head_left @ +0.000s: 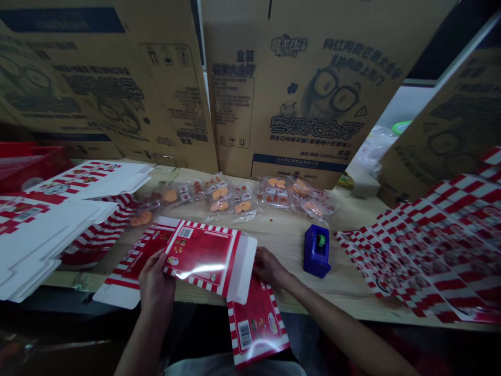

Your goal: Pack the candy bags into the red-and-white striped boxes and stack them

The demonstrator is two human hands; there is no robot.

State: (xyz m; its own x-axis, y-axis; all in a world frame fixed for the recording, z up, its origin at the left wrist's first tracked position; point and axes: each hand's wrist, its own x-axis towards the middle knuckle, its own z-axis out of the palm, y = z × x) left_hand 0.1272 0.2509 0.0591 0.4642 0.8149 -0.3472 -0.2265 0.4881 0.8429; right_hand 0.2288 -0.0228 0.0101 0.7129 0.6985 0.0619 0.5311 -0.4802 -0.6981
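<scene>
My left hand [155,282] and my right hand [268,267] both hold a flat, glossy red-and-white striped carton blank [201,257] above the front edge of the wooden table. The left hand grips its near edge, and the right hand is at a white side flap. The blank's lower panel, with a barcode, hangs past the table edge towards my lap. Just beyond the blank lie several clear packets of orange mango-shaped sweets [230,198]. A blue tape dispenser [316,250] stands to the right of my right hand.
Stacks of flat carton blanks lie on the wooden table [285,235] at left [50,235] and right [430,245]. Flattened printed cardboard boxes [309,89] stand upright along the back. A red plastic crate [27,164] sits at far left.
</scene>
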